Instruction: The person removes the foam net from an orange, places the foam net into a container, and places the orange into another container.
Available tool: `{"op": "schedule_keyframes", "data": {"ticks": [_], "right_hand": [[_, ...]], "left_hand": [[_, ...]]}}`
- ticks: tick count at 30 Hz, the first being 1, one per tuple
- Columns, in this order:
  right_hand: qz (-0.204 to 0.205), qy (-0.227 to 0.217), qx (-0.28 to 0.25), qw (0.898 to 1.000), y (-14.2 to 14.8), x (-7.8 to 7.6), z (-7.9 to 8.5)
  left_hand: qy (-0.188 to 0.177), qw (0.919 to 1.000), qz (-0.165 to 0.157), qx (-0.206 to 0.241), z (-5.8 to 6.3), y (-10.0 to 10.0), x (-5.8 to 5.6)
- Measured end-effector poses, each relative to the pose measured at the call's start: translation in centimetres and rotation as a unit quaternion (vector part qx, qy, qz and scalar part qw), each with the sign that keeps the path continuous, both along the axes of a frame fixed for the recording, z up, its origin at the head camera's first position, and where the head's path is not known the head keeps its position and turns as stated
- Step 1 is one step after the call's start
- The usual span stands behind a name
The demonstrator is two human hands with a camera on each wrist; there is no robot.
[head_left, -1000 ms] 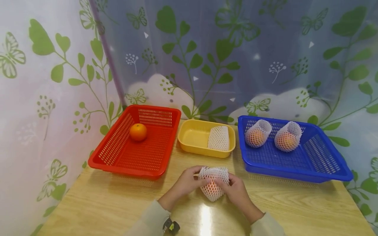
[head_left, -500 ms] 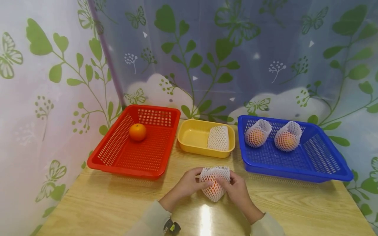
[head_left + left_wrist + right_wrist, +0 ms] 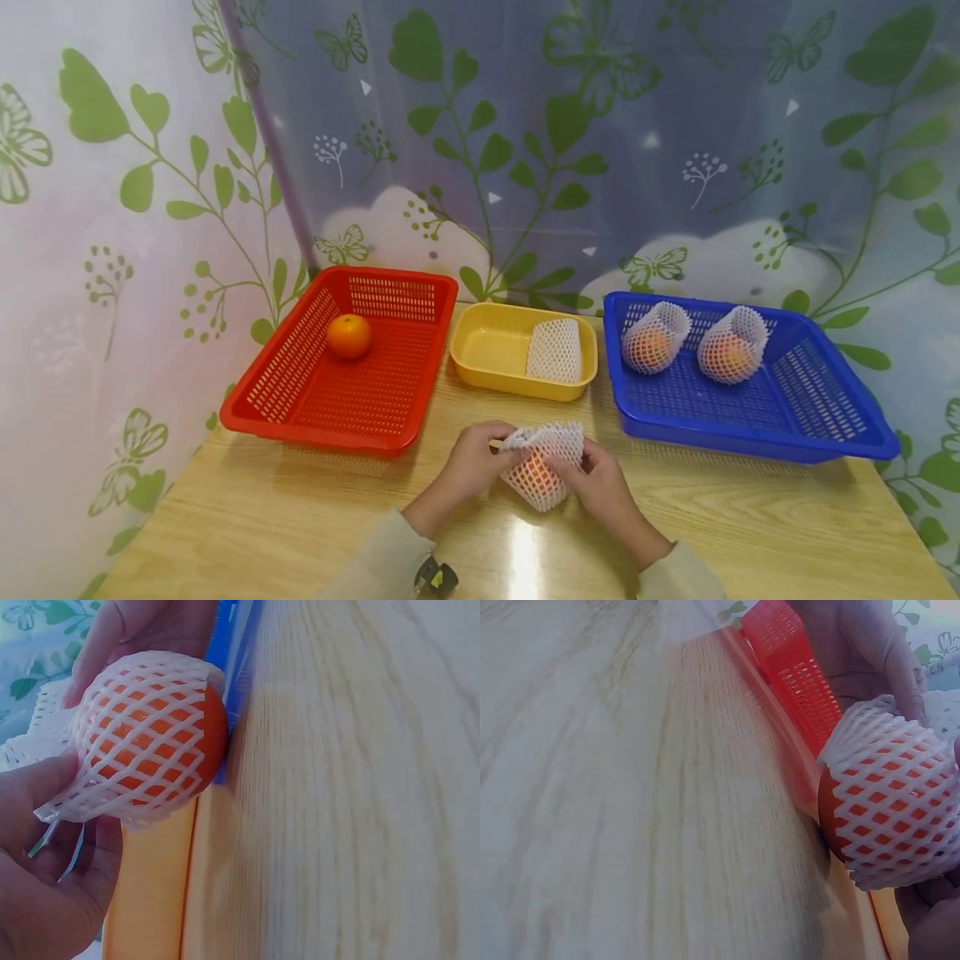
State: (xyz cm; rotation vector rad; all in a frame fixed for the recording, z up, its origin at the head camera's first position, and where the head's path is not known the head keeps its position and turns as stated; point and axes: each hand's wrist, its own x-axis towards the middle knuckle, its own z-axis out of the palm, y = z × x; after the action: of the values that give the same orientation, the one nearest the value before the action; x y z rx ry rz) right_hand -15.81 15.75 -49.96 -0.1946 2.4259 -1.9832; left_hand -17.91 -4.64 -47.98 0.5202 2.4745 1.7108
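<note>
held fruit (image 3: 542, 477) before tray (image 3: 510, 383), baskets (image 3: 750, 435) either side

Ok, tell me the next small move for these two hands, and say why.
The left hand and right hand should probably ease the foam net slightly further over the orange fruit: in the left wrist view, its end toward the table bulges bare past the net's edge, while spare net sticks out at the opposite end.

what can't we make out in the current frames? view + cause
Head: fingertips of right hand, thumb aside: behind net and fruit.
Left wrist: part of yellow tub: net, left hand, bottom edge.
Right wrist: part of red basket: left hand, top edge. Most of right hand: frame edge.
</note>
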Motion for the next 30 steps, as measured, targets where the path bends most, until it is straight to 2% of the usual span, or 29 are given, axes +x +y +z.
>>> {"op": "schedule_keyframes", "data": {"ticks": [4, 11, 19, 24, 30], "right_hand": [[0.000, -0.003, 0.001, 1.000, 0.00, 0.07, 0.25], [-0.015, -0.011, -0.007, 1.000, 0.15, 0.06, 0.44], [-0.059, 0.041, -0.025, 0.997, -0.13, 0.01, 0.78], [-0.040, 0.038, -0.039, 0.998, -0.04, -0.11, 0.75], [-0.013, 0.015, -0.014, 1.000, 0.06, -0.11, 0.55]], "left_hand": [[-0.002, 1.0000, -0.006, -0.007, 0.07, -0.01, -0.01], [-0.030, 0.9990, -0.034, -0.005, 0.16, 0.12, -0.02], [-0.031, 0.9976, -0.059, -0.016, 0.37, 0.21, 0.22], [-0.032, 0.9975, -0.061, -0.016, 0.45, 0.12, 0.24], [-0.030, 0.9978, -0.057, -0.018, 0.15, -0.08, 0.05]]}}
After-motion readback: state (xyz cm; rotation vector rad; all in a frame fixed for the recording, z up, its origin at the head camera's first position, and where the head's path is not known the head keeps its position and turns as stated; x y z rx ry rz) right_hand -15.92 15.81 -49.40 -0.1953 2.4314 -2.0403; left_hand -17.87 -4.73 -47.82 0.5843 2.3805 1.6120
